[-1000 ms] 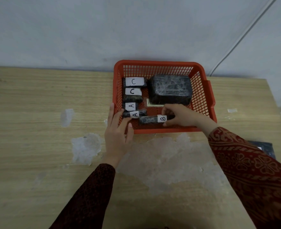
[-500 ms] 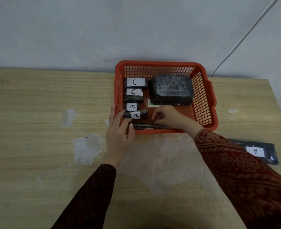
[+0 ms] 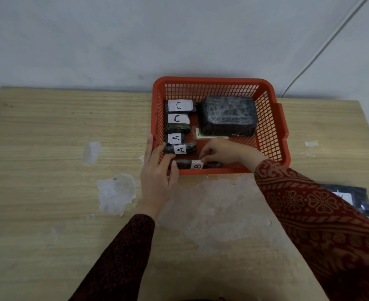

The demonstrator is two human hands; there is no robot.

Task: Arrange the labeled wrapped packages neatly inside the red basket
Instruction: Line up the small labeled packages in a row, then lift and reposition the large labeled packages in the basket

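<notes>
The red basket [image 3: 274,127] stands at the table's far edge. Down its left side lie two black packages labeled C [image 3: 180,105] [image 3: 178,120] and two labeled A [image 3: 174,138] [image 3: 180,148]. A large black wrapped package [image 3: 229,115] fills the back right, with a pale label showing under its front edge. A long thin package labeled B [image 3: 197,165] lies along the near wall. My right hand [image 3: 220,152] pinches it at the label. My left hand [image 3: 157,172] rests on the basket's near-left corner, fingers touching the B package's left end.
A flat dark package with a white label [image 3: 350,198] lies on the wooden table [image 3: 48,170] at the right, partly behind my right sleeve. Pale worn patches mark the tabletop. A white cable [image 3: 322,46] runs down the wall behind the basket.
The B package has been turned so that its label faces up again along the near wall. My right hand shifted slightly right over it. My left hand stays at the corner.
</notes>
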